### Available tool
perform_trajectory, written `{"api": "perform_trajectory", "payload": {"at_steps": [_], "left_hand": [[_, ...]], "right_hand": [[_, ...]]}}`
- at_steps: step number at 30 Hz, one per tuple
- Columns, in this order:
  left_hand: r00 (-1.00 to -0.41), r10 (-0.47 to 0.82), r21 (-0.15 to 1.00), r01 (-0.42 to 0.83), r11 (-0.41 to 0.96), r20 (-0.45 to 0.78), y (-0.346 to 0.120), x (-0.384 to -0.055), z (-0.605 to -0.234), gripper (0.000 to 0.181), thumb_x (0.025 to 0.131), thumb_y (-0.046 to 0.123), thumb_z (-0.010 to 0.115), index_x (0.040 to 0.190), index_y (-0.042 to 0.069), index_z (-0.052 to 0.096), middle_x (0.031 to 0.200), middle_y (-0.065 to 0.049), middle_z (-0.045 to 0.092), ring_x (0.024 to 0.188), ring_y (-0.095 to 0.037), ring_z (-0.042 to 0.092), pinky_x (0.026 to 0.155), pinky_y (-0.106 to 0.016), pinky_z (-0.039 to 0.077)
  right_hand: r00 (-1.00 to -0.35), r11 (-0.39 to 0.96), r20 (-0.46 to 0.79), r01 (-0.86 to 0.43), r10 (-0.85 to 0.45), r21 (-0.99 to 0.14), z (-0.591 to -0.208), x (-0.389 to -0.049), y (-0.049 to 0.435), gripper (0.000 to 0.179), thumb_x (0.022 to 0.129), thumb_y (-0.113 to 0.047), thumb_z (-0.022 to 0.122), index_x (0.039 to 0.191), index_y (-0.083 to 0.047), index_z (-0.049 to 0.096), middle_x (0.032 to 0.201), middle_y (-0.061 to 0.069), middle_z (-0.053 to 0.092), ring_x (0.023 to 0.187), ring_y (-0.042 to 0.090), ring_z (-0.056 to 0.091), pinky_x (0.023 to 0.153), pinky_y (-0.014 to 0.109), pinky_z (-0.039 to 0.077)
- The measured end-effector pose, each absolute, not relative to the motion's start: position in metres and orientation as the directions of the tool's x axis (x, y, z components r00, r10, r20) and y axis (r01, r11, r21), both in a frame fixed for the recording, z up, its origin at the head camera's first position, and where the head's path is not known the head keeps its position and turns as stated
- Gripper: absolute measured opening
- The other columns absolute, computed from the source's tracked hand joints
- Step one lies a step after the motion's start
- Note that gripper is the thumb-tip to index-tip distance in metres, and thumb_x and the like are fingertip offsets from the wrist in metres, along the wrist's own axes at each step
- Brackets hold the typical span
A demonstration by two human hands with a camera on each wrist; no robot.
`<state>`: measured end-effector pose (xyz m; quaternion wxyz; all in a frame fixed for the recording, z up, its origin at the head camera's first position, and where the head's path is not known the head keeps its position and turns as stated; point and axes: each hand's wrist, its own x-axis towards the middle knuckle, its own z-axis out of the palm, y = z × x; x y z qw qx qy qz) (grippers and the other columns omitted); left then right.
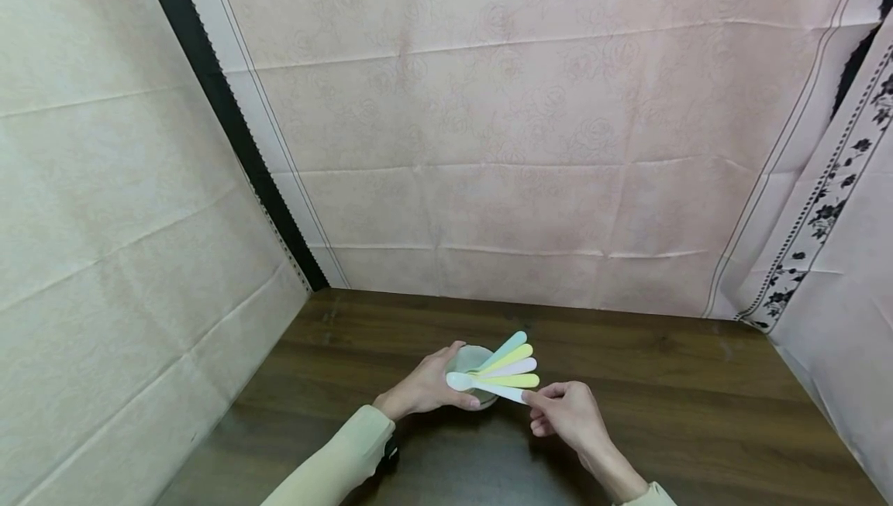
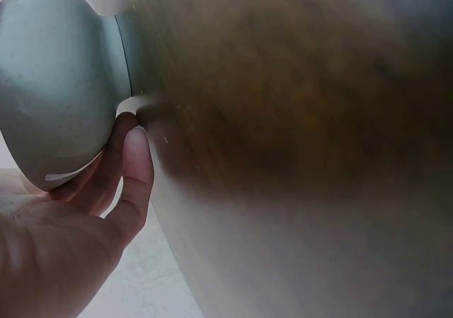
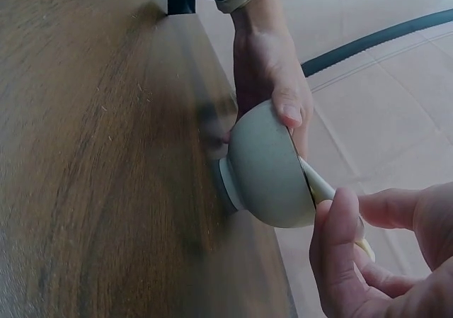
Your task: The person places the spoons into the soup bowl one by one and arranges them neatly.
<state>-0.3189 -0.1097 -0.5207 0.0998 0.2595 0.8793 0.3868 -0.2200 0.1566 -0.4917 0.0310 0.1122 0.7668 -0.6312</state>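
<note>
A pale grey-green bowl (image 1: 469, 356) stands upright on the wooden table, its foot at the tabletop in the right wrist view. My left hand (image 1: 427, 383) grips its left side, thumb at the rim, fingers curving under the bowl's wall (image 2: 56, 84). Several spoons fan out over the bowl's right rim: a light blue one (image 1: 514, 341), two yellow ones and a pale lavender one (image 1: 522, 366). Nearest me, a white spoon (image 1: 504, 392) lies across the bowl's opening. Its handle end is pinched between thumb and fingers of my right hand (image 1: 568, 413).
The dark wooden table (image 1: 663, 382) reaches back to a pale patterned cloth wall (image 1: 523, 180). More cloth hangs at the left (image 1: 125, 219) and right. A black strip (image 1: 230, 118) runs down the left corner. A dark band sits at my left wrist.
</note>
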Motion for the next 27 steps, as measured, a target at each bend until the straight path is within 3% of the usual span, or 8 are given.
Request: {"api": "perform_trajectory", "payload": {"at_steps": [7, 13, 22, 27], "left_hand": [[-0.85, 0.526, 0.727, 0.367, 0.58, 0.009, -0.11, -0.318, -0.521, 0.102, 0.08, 0.052, 0.096, 0.162, 0.019, 0.046, 0.141, -0.001, 0.066, 0.121, -0.016, 0.06, 0.105, -0.041, 0.05], [-0.847, 0.53, 0.72, 0.386, 0.577, 0.029, -0.11, -0.319, -0.52, 0.098, 0.079, 0.052, 0.097, 0.158, 0.02, 0.049, 0.138, 0.0, 0.067, 0.119, -0.016, 0.061, 0.103, -0.04, 0.051], [-0.854, 0.52, 0.691, 0.385, 0.612, 0.016, -0.112, -0.319, -0.519, 0.105, 0.079, 0.055, 0.096, 0.162, 0.015, 0.045, 0.142, -0.003, 0.066, 0.122, -0.018, 0.061, 0.104, -0.043, 0.051], [-0.848, 0.528, 0.672, 0.411, 0.616, 0.035, -0.114, -0.318, -0.519, 0.101, 0.079, 0.056, 0.095, 0.159, 0.017, 0.047, 0.137, -0.002, 0.066, 0.119, -0.017, 0.061, 0.102, -0.041, 0.052]], "right_hand": [[-0.972, 0.174, -0.199, 0.22, 0.128, -0.96, -0.495, -0.22, 0.158, 0.026, 0.097, -0.015, 0.082, 0.094, 0.01, 0.075, 0.068, 0.009, 0.07, 0.056, 0.013, 0.068, 0.057, 0.03, 0.061], [-0.972, 0.177, -0.193, 0.215, 0.132, -0.96, -0.496, -0.22, 0.16, 0.03, 0.098, -0.021, 0.082, 0.096, 0.008, 0.076, 0.07, 0.009, 0.071, 0.057, 0.013, 0.068, 0.056, 0.03, 0.061], [-0.968, 0.183, -0.2, 0.226, 0.153, -0.957, -0.493, -0.214, 0.17, 0.04, 0.1, -0.031, 0.08, 0.103, 0.009, 0.077, 0.073, 0.011, 0.072, 0.058, 0.015, 0.069, 0.058, 0.03, 0.062], [-0.968, 0.186, -0.201, 0.227, 0.149, -0.956, -0.493, -0.213, 0.175, 0.039, 0.103, -0.027, 0.076, 0.11, 0.011, 0.075, 0.077, 0.013, 0.074, 0.061, 0.016, 0.07, 0.059, 0.03, 0.063]]}}
